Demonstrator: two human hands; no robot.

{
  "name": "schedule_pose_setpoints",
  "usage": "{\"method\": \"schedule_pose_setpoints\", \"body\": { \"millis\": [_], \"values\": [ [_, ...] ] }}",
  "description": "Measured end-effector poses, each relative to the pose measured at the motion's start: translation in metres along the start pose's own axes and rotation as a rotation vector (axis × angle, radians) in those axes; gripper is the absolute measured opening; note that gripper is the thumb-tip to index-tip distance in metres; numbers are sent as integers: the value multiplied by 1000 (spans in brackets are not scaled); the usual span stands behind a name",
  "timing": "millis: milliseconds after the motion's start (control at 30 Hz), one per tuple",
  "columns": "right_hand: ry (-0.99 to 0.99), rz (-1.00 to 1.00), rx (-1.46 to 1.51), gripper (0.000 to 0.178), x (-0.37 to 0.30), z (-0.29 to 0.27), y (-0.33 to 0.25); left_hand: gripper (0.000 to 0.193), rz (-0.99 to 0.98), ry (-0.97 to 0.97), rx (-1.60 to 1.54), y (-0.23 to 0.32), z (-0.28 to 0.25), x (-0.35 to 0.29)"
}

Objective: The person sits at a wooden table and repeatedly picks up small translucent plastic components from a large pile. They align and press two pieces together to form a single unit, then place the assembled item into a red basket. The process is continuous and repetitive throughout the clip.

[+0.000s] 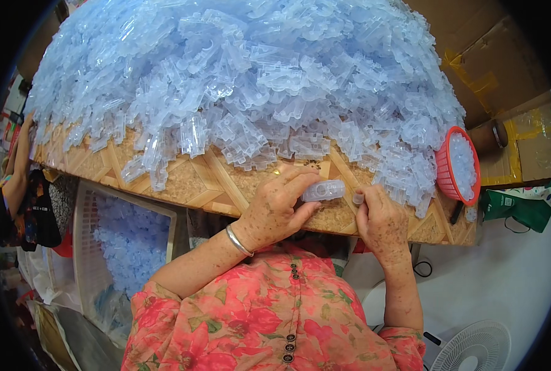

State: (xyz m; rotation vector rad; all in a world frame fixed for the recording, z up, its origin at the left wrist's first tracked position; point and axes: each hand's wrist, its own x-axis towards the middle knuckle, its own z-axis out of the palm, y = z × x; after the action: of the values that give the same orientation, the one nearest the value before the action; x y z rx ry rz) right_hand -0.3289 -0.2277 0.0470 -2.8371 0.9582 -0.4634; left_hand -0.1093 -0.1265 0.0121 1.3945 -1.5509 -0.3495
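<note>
Two containers of pale blue plastic parts flank the hands.
Left hand (275, 207) pinches a clear plastic piece (323, 190); right hand (380, 219) grips a small cap (357, 198) beside it. Red basket (443, 170) right of fingers, white crate (87, 247) lower left.

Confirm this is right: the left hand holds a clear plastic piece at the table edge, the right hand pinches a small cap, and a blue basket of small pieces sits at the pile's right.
Not quite. In the head view the basket is red, not blue. The left hand does hold the clear plastic piece, and the right hand pinches the small cap beside the pile.
</note>
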Motion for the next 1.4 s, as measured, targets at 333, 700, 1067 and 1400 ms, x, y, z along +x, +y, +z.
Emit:
{"method": "schedule_pose_setpoints", "body": {
  "millis": [333,700,1067,1400],
  "values": [
    [-3,87,183,25,0,-6,-2,48,1,23,6,1,2,-1],
    [154,-82,362,28,28,6,-45,43,33,37,9,-6,4,-5],
    [25,-58,385,23,41,0,-50,41,22,5,-28,-6,2,-4],
    [-49,148,363,47,36,-26,-45,50,51,37,12,2,-3,-6]
  ]
}}
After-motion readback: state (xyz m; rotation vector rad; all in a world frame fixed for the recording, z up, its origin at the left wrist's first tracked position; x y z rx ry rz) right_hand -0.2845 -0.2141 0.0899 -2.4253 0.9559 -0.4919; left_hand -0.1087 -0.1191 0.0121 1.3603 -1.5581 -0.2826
